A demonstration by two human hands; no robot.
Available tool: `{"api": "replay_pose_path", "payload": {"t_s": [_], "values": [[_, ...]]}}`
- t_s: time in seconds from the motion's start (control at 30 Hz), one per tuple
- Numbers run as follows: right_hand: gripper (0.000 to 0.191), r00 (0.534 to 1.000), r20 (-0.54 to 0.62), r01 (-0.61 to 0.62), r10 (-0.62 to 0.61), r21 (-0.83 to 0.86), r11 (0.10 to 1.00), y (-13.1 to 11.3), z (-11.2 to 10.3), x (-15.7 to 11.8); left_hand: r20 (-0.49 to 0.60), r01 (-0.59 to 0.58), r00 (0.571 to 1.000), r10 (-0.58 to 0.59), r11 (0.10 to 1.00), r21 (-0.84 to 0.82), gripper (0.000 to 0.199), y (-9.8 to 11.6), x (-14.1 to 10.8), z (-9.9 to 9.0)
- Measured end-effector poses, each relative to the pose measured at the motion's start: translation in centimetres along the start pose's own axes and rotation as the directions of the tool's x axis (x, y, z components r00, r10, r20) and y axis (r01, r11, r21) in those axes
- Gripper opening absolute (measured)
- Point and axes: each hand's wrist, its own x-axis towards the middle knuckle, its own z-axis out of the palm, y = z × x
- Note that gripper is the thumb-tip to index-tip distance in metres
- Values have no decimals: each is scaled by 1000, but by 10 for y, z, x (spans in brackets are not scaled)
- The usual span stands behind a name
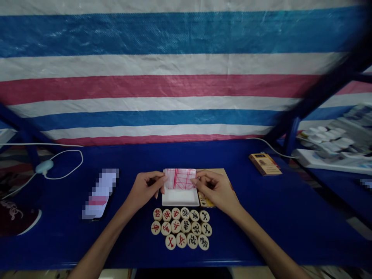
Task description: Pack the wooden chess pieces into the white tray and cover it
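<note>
Striped plastic sheeting (180, 87) in blue, white and red hangs behind a blue surface (250, 232), with dark blue frame bars (316, 93) slanting down at the right. Both hands meet over the middle of the surface. The left hand (148, 188) pinches the left edge of a folded sheet (181, 179), white with red lines, between closed fingers; the right hand (216, 190) grips its right edge the same way. The sheet is held above the far part of a white tray (180, 198), whose near part shows bare. Under the right hand, just beside the tray, lies a flat tan box (206, 200) with yellow and black print, partly hidden by that hand.

Nearer the person, round game pieces (181, 240) stand in three rows, marked with red characters on the left and mostly black ones on the right. Well to the left lies a phone (100, 195), its screen lit and blurred into blocks; beyond it are a white cable (82, 159) with a small pale round device (44, 166) and a dark red shoe (17, 219). To the right, a small yellow-brown box (265, 164) lies near a white power strip (334, 161).
</note>
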Motion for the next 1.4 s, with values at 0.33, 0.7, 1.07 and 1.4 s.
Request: {"api": "replay_pose_path", "payload": {"t_s": [0.33, 0.7, 1.07, 1.4], "values": [[25, 995, -40, 86, -87, -23, 996, -6, -3, -3, -8, -19, 1000, 18, 996, -90, 29, 7, -2, -2], [32, 994, -80, 83, -80, 30, 996, -3, 3, -1, 0, 51, 999, -53, 979, -196, 45, -2, 0, 10], [12, 990, -46, 130, -133, -52, 990, -1, 4, -1, -87, -84, 992, 86, 996, 22, 12, -5, 1, 5], [25, 987, 19, 161, -161, -46, 986, -13, -5, -10, -27, -231, 972, 234, 970, 71, 21, -5, 1, 2]]}}
